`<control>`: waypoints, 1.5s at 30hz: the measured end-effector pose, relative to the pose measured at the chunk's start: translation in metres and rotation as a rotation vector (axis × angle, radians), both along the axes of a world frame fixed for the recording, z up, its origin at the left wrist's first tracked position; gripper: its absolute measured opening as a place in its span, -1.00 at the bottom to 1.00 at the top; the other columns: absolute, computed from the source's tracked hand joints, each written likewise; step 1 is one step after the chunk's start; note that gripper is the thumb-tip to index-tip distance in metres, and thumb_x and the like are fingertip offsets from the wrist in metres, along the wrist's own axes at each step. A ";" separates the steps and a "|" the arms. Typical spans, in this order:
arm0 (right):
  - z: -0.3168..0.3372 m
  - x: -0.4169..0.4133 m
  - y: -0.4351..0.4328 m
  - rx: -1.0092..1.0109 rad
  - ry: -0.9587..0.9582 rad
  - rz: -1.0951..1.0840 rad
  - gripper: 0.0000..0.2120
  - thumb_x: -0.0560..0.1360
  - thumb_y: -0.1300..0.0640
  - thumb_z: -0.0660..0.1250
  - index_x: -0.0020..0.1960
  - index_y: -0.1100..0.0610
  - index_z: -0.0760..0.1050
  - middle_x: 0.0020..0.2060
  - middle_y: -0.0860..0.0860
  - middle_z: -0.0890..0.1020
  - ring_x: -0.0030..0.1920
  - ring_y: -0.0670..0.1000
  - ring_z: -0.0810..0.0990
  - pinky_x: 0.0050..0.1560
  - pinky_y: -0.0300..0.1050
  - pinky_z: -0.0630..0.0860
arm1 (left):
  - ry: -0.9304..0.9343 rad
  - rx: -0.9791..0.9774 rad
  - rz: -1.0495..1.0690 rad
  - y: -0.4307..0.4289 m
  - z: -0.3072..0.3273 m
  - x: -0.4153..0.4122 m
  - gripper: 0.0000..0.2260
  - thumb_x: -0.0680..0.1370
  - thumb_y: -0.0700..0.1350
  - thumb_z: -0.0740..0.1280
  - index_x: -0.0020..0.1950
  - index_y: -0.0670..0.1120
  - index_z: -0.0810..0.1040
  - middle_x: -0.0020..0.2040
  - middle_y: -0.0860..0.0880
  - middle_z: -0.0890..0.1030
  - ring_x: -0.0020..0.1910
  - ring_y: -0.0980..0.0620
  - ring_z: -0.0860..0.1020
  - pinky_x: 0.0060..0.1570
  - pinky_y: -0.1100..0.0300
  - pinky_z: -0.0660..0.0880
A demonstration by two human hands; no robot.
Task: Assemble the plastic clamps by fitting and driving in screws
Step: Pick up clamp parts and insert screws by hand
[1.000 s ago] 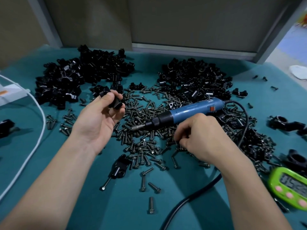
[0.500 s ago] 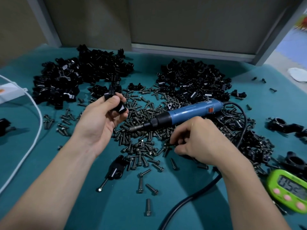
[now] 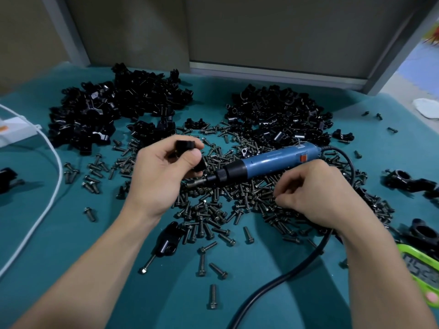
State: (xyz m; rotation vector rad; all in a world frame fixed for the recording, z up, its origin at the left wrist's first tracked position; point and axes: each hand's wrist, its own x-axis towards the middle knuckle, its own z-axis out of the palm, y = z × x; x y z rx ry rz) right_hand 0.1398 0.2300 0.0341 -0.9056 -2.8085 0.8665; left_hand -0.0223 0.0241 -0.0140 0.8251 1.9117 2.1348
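left hand (image 3: 161, 179) is pinching a black clamp piece (image 3: 185, 146) between thumb and curled fingers, over the far-left edge of the screw pile (image 3: 213, 210) | right hand (image 3: 316, 198) is curling its fingers down into the pile's right side, cannot tell whether pinching a screw | blue screwdriver (image 3: 273, 160) is lying across the pile, tip pointing left

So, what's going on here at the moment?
A person works at a teal table among heaps of clamp parts. The left hand grips a clamp piece above the screws. The right hand, fingers curled, reaches into the screws beside the screwdriver; whether it has one is hidden. A clamp with a screw sticking out lies nearer the person.
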 end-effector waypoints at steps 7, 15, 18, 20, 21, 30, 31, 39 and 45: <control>0.008 0.004 -0.005 -0.060 -0.174 0.148 -0.70 0.35 0.22 0.63 -0.27 -0.19 0.72 -0.43 -0.13 0.67 -0.47 -0.21 0.56 -0.45 -0.42 0.41 | 0.021 -0.090 -0.016 0.000 -0.005 0.002 -0.86 0.51 -0.10 0.49 -0.02 0.14 0.75 -0.06 0.09 0.72 -0.08 0.03 0.70 -0.09 -0.02 0.71; 0.004 0.001 -0.008 -0.029 -0.242 0.101 -0.73 0.34 0.19 0.64 -0.32 -0.18 0.71 -0.44 -0.17 0.67 -0.46 -0.23 0.58 -0.47 -0.42 0.40 | -0.005 -0.024 0.023 0.000 0.000 0.003 -0.70 0.58 -0.30 0.45 -0.09 0.13 0.76 -0.13 0.11 0.71 -0.16 0.13 0.67 -0.20 0.20 0.65; 0.003 -0.003 -0.012 -0.019 -0.241 0.088 -0.79 0.34 0.13 0.66 -0.33 -0.14 0.72 -0.43 -0.18 0.68 -0.40 -0.20 0.63 -0.44 -0.39 0.43 | -0.009 -0.023 0.016 0.000 0.002 0.004 -0.68 0.58 -0.30 0.44 -0.10 0.14 0.76 -0.13 0.12 0.71 -0.15 0.14 0.68 -0.21 0.20 0.65; 0.003 -0.004 -0.012 -0.008 -0.222 0.064 -0.80 0.37 0.15 0.64 -0.33 -0.10 0.72 -0.42 -0.16 0.69 -0.38 -0.17 0.64 -0.42 -0.36 0.47 | -0.002 -0.024 0.018 0.000 0.002 0.004 -0.68 0.58 -0.30 0.44 -0.09 0.15 0.76 -0.12 0.12 0.71 -0.15 0.13 0.68 -0.21 0.21 0.65; 0.003 -0.003 -0.011 0.005 -0.196 0.052 -0.78 0.38 0.19 0.61 -0.33 -0.09 0.72 -0.43 -0.15 0.68 -0.40 -0.17 0.63 -0.43 -0.36 0.47 | 0.002 -0.026 0.021 -0.001 0.002 0.003 -0.68 0.58 -0.30 0.44 -0.09 0.15 0.76 -0.12 0.12 0.72 -0.15 0.13 0.68 -0.21 0.20 0.65; -0.004 -0.012 -0.028 0.098 -0.134 0.070 -0.80 0.29 0.14 0.68 -0.26 -0.08 0.69 -0.46 -0.16 0.65 -0.46 -0.24 0.59 -0.51 -0.42 0.40 | 0.008 -0.018 0.026 0.000 0.001 0.003 -0.68 0.57 -0.30 0.45 -0.10 0.15 0.76 -0.13 0.08 0.72 -0.16 0.11 0.68 -0.23 0.20 0.65; -0.006 -0.013 -0.028 0.113 -0.139 0.065 -0.79 0.30 0.15 0.67 -0.25 -0.09 0.69 -0.45 -0.15 0.66 -0.47 -0.23 0.59 -0.50 -0.41 0.41 | 0.009 -0.019 0.026 0.000 0.001 0.003 -0.68 0.57 -0.30 0.45 -0.10 0.15 0.76 -0.13 0.08 0.72 -0.16 0.11 0.68 -0.22 0.19 0.65; -0.014 -0.016 -0.024 -0.098 0.087 0.020 -0.85 0.51 0.13 0.52 -0.21 -0.06 0.72 -0.45 -0.11 0.67 -0.57 -0.17 0.47 -0.54 -0.36 0.34 | 0.014 -0.038 0.031 -0.002 0.000 0.002 -0.71 0.57 -0.27 0.46 -0.07 0.16 0.76 -0.13 0.07 0.72 -0.23 0.09 0.67 -0.27 0.22 0.62; -0.008 -0.017 -0.031 -1.107 0.634 -0.173 -0.86 0.57 0.34 0.28 -0.03 0.28 0.63 -0.30 0.16 0.67 -0.38 0.02 0.60 -0.40 -0.22 0.51 | 0.052 -0.105 0.034 -0.003 -0.002 0.007 -0.94 0.55 0.07 0.45 -0.02 0.19 0.72 -0.19 0.12 0.69 -0.46 0.11 0.52 -0.42 0.32 0.46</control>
